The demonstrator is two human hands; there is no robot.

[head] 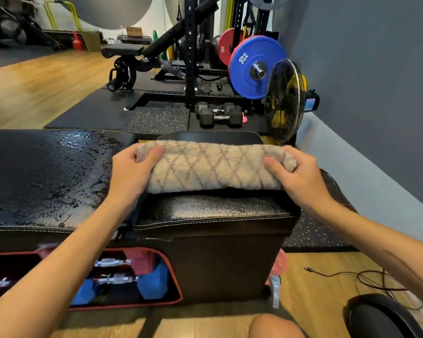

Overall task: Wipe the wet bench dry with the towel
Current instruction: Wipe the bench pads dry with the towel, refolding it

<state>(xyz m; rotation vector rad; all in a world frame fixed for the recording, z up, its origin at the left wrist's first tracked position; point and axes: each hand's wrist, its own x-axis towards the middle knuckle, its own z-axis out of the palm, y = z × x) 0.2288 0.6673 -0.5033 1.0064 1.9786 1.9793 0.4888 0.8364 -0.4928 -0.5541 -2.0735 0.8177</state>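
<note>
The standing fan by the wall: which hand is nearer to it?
Right. The right hand grips the towel end just below the fan; the left hand grips the far end, beside the wet bench pad.

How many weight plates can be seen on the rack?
2. A blue plate hangs on the rack's near peg beside the fan; a red plate sits behind it, partly covered. Others may be hidden behind the rack.
</note>
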